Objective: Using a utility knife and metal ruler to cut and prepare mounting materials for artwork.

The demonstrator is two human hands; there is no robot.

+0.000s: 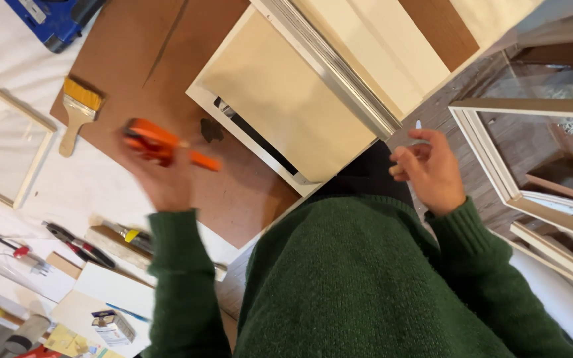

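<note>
My left hand [160, 176] is raised over the brown board [140, 46] and grips an orange tool [160, 142] with a long orange handle; it is blurred by motion. My right hand [430, 169] hovers at the right beside the cream framed panel [280, 93], fingers loosely curled around something small and pale at the fingertips that I cannot identify. Both arms wear green knitted sleeves.
A paintbrush [77, 109] with yellow bristles lies at the board's left edge. Pliers [77, 245], a screwdriver [1, 242] and small boxes [111, 325] lie at lower left. White wooden frames [492, 156] lean at right, another frame [31, 156] at left. A blue tool [51, 20] sits top left.
</note>
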